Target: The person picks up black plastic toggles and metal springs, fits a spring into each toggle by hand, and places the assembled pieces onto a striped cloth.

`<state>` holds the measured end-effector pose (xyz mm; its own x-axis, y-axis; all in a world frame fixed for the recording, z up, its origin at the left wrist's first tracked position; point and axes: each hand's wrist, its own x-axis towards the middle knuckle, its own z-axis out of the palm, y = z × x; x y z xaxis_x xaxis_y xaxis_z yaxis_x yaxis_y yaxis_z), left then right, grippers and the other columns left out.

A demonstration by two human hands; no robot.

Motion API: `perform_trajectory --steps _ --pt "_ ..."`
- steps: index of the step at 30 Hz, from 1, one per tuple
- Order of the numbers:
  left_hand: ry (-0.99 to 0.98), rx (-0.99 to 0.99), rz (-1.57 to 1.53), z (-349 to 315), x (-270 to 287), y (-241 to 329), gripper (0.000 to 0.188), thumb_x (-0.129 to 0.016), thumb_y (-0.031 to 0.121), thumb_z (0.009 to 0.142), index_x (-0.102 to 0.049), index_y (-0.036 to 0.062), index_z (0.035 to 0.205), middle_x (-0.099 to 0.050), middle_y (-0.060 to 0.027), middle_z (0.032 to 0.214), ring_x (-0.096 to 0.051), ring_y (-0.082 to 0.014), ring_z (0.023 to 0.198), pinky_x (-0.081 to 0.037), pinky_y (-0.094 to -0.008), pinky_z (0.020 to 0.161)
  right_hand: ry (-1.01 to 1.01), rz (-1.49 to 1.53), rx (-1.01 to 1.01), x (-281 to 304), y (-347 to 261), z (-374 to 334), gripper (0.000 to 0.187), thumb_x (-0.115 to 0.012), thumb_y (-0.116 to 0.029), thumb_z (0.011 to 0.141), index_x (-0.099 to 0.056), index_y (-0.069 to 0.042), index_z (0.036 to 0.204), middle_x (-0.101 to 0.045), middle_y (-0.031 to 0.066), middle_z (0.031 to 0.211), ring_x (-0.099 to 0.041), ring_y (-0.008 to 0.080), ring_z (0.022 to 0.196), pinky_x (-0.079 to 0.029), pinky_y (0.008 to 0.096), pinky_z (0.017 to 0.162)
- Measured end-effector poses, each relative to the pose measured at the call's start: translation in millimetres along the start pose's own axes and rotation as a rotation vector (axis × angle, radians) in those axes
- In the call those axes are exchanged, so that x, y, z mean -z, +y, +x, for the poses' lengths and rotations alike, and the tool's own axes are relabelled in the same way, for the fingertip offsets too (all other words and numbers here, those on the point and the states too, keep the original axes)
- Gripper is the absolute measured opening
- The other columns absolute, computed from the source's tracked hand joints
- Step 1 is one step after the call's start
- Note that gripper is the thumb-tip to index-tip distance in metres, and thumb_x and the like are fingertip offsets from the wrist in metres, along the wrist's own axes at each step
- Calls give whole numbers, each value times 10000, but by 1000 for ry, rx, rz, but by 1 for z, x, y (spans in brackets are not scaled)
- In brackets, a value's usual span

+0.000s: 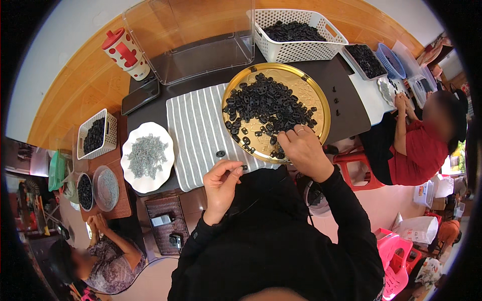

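Observation:
My left hand [221,186] is closed in a pinch, with a small black plastic piece [244,167] at its fingertips, just off the near edge of a striped grey cloth [193,125]. To its right, my right hand [307,152] reaches over the near rim of a round gold tray [325,108]. Its fingers are curled down among the pieces there; what they grip, if anything, is hidden. A heap of small black oval plastic pieces with holes [266,100] covers much of the tray. One loose black piece [220,154] lies on the cloth near my left hand.
A scalloped white plate [131,175] holds small silvery pieces [148,155]. Behind stand a clear plastic box [201,57], a white basket [301,51] of black parts, a dotted tumbler [125,55] and a phone [141,96]. Co-workers sit left [108,263] and right [416,145].

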<state>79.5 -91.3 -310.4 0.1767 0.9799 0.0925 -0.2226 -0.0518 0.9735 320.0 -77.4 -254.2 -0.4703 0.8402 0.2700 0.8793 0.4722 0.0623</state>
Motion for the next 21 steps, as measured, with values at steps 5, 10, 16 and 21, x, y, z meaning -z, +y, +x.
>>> perform_trajectory --steps 5,10,16,21 --pt "13 11 -3 -1 3 0 138 -626 -53 865 -679 -28 990 -591 -42 867 -536 -75 667 -439 -192 571 37 121 -46 -5 16 -5 156 -574 -22 720 -525 -18 868 -556 108 731 -554 272 755 -430 391 658" --pt "8 22 -34 -1 2 2 138 -623 -52 866 -679 -28 990 -595 -43 872 -544 -77 677 -444 -194 580 284 557 -263 -5 24 -17 188 -556 61 715 -578 -10 888 -569 97 734 -568 255 713 -450 344 635" --pt "-68 64 -81 2 -5 10 149 -607 -63 871 -682 -26 994 -604 -49 881 -566 -82 712 -461 -198 591 361 1283 -435 0 -17 -25 122 -559 78 815 -647 21 878 -592 42 795 -539 109 708 -424 245 635" --pt "-199 148 -149 -2 -9 24 182 -601 -75 869 -676 -22 1026 -615 -52 906 -585 -87 748 -469 -198 594 315 1290 -287 -2 -60 -7 163 -552 89 791 -651 2 885 -586 65 771 -561 150 698 -430 256 630"
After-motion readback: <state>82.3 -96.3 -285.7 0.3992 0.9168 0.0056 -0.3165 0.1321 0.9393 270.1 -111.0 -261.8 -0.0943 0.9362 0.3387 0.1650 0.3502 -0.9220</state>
